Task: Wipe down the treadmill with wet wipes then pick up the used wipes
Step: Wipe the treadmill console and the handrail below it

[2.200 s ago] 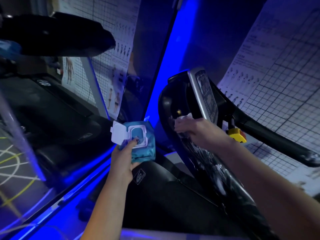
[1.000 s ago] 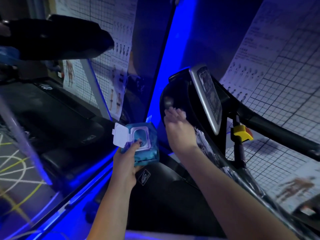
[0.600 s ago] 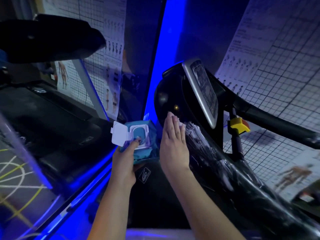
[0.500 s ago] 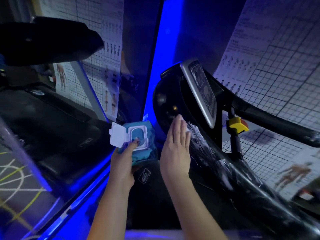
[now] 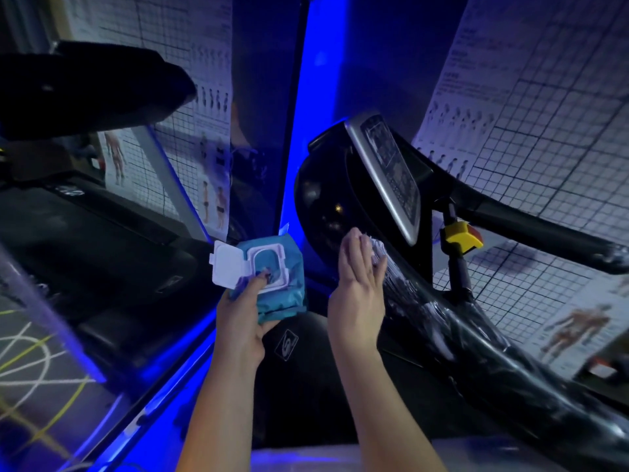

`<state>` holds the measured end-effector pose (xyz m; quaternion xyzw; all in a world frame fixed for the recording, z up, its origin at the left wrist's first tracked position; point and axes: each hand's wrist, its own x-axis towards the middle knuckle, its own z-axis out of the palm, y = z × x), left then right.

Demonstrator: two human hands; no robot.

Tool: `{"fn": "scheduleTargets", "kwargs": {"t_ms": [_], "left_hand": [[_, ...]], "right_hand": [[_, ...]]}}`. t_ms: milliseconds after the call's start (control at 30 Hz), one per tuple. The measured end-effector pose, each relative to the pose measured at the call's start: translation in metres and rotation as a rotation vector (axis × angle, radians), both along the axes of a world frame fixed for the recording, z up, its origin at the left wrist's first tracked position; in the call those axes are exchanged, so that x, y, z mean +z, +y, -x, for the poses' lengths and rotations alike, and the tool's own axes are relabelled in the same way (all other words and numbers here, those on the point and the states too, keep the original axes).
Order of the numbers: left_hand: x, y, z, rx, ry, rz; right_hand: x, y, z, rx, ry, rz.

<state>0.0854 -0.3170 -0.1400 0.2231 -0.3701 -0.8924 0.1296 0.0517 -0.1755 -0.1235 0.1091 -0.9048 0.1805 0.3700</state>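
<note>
My left hand (image 5: 243,316) grips a teal pack of wet wipes (image 5: 277,284) with its white flip lid (image 5: 225,264) open, the thumb lying across the opening. My right hand (image 5: 359,284) has straight fingers pressing a white wipe (image 5: 374,248) flat against the glossy black left side of the treadmill console (image 5: 326,206). Only an edge of the wipe shows past the fingertips. The silver display panel (image 5: 391,178) sits just right of the hand.
A yellow and red safety clip (image 5: 461,235) hangs under the display. Plastic-wrapped black handlebars (image 5: 476,335) run down to the right. A second treadmill (image 5: 85,216) stands on the left. Grid posters (image 5: 544,114) cover the walls, with a blue light strip (image 5: 316,97) between them.
My right hand has slid the wipe from high on the console's rim down and over its left side, the palm turning flat. My left hand has kept the pack almost still.
</note>
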Motion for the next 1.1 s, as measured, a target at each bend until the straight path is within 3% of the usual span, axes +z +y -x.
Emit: {"fn": "scheduleTargets", "kwargs": {"t_ms": [133, 333, 700, 1000, 1100], "left_hand": [[-0.002, 0.006, -0.001, -0.024, -0.006, -0.005], [-0.004, 0.010, -0.001, -0.017, -0.014, 0.007], [-0.012, 0.017, 0.004, -0.015, -0.057, 0.067], [-0.009, 0.012, 0.001, -0.044, -0.048, 0.064], [-0.010, 0.009, 0.001, -0.043, -0.054, 0.065]], "right_hand": [[-0.007, 0.015, -0.009, -0.083, 0.022, 0.152], [0.007, 0.006, -0.007, -0.006, 0.095, 0.212], [0.023, 0.008, 0.017, 0.076, 0.028, 0.072], [0.027, 0.038, -0.013, -0.040, -0.023, 0.285], [0.027, 0.045, -0.017, -0.061, 0.073, 0.326]]}}
